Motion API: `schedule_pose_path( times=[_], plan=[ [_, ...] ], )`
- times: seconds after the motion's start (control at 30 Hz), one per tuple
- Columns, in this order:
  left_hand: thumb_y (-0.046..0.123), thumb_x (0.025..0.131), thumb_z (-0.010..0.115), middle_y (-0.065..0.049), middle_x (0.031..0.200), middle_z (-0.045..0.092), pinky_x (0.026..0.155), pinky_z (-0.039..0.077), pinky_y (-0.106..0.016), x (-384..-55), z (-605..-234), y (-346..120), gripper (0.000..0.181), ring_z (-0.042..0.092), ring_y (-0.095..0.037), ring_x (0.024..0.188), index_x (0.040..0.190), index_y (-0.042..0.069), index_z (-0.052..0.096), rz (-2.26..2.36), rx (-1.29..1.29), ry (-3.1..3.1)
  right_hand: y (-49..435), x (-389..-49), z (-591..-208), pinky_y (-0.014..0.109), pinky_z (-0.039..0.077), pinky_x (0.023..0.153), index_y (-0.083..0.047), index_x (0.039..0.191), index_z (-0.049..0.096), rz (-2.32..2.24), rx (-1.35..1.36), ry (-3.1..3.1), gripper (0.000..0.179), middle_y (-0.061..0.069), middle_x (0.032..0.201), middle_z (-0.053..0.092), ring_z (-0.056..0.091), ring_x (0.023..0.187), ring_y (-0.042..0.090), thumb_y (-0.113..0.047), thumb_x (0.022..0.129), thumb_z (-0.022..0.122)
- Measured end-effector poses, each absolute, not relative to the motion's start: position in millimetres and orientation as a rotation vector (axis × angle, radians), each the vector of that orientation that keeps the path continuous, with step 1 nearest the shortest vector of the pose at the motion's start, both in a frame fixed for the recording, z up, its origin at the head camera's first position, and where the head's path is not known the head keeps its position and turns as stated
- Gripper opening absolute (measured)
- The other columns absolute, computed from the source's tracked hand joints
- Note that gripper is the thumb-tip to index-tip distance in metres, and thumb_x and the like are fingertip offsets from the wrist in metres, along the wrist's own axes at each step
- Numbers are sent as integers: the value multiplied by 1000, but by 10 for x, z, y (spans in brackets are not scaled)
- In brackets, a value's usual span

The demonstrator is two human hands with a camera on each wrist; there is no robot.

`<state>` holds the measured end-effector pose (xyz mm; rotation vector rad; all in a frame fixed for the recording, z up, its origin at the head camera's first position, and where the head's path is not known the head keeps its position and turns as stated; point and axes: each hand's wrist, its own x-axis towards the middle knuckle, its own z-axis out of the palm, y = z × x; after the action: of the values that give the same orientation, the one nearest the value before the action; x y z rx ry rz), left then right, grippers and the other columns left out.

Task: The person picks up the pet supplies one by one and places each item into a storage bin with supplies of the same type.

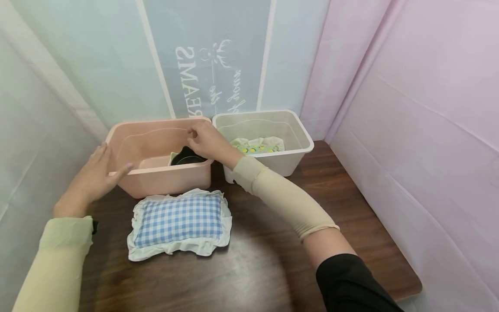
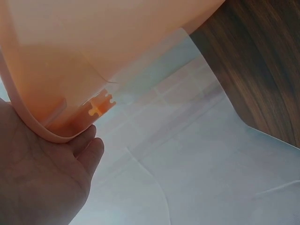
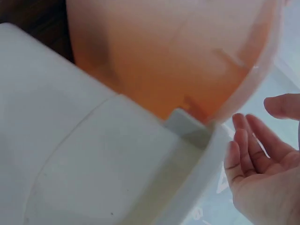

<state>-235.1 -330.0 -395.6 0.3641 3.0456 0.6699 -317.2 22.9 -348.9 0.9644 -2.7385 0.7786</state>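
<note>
Against the left end of the pink plastic bin (image 1: 163, 181) rests my left hand (image 1: 91, 175), its fingers along the outer side and the thumb by the front rim. My right hand (image 1: 208, 141) hovers over the bin's right end, fingers loosely bent around nothing. Below it, inside, lies a black item with a pointed corner (image 1: 187, 157), partly hidden; a pale yellow-green edge (image 1: 173, 157) shows beside it. In the right wrist view the right hand (image 3: 269, 168) is near the rims of both bins, with nothing in its fingers.
To the right stands a white bin (image 1: 269, 162), touching the pink one, with a frilled lemon-print cloth item (image 1: 257, 146) inside. A blue gingham pillow with white ruffles (image 1: 181, 219) lies on the brown wooden table (image 1: 249, 277) in front. Fabric curtains (image 1: 429, 108) surround the table.
</note>
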Motion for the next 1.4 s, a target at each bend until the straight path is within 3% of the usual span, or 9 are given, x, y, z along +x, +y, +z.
schedule_pose_path(
  times=[0.07, 0.2, 0.47, 0.8, 1.2, 1.4],
  plan=[
    [57, 111, 45, -28, 174, -18, 127, -1, -72, -2348, -3959, -3313, 100, -12, -55, 159, 167, -4, -11, 667, 357, 3045, 249, -3107, -3464, 25, 46, 107, -3, 135, 69, 775, 949, -2733, 32, 8, 132, 70, 58, 126, 21, -17, 106, 64],
    [58, 111, 45, -28, 174, -17, 127, 1, -73, -2352, -3962, -3320, 100, -11, -56, 159, 168, -3, -11, 661, 351, 3047, 304, -2974, -3428, 28, 42, 111, -6, 136, 69, 802, 911, -2691, 33, 5, 134, 69, 59, 125, 20, -21, 107, 66],
    [59, 111, 44, -27, 175, -18, 127, 0, -72, -2377, -3967, -3310, 100, -11, -54, 160, 167, -4, -11, 653, 354, 3046, 482, -2727, -3438, 31, 48, 95, -8, 129, 72, 927, 845, -2662, 27, 5, 121, 69, 58, 113, 22, -21, 106, 67],
    [58, 111, 44, -27, 175, -18, 128, 0, -71, -2366, -3962, -3310, 100, -11, -53, 161, 167, -5, -11, 660, 358, 3047, 650, -2553, -3555, 29, 48, 89, -2, 126, 72, 1015, 908, -2601, 26, 13, 120, 70, 57, 112, 30, -15, 104, 68],
    [59, 111, 45, -29, 175, -15, 128, 0, -72, -2370, -3954, -3302, 101, -9, -56, 160, 167, -5, -10, 657, 350, 3056, 786, -2451, -3687, 30, 49, 90, -2, 124, 73, 971, 902, -2598, 24, 13, 114, 70, 57, 102, 23, -13, 105, 63],
    [59, 110, 45, -31, 174, -13, 128, -1, -70, -2357, -3953, -3285, 102, -10, -56, 159, 167, -6, -9, 645, 345, 3073, 906, -2393, -3752, 34, 50, 92, -1, 125, 72, 949, 897, -2563, 25, 12, 113, 70, 62, 104, 30, -15, 104, 68]
  ],
)
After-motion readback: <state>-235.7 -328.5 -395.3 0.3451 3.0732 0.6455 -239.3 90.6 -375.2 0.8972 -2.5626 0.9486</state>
